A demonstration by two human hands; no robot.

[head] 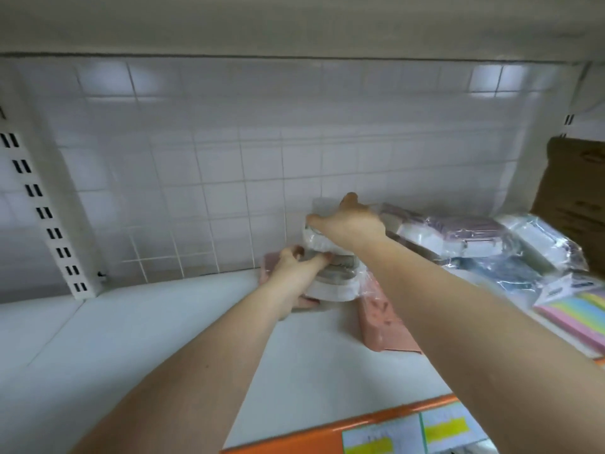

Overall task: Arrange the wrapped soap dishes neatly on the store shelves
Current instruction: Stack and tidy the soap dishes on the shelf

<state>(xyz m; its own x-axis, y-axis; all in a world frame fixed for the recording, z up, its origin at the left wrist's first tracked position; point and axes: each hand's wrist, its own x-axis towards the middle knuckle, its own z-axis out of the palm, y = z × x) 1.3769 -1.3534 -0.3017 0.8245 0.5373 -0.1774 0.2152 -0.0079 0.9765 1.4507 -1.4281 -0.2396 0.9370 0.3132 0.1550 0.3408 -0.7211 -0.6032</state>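
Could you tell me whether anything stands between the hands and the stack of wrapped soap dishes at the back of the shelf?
Nothing visible does. The left hand already holds the side of the stack of plastic-wrapped white soap dishes, and the right hand rests on its top, against the white wire grid panel.

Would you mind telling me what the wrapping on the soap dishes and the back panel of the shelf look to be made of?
The wrapping looks like thin clear plastic film: glossy, crinkled, contents showing through. The back panel seems to be white-coated metal wire grid, judging by its thin crossing rods; the blur leaves this uncertain.
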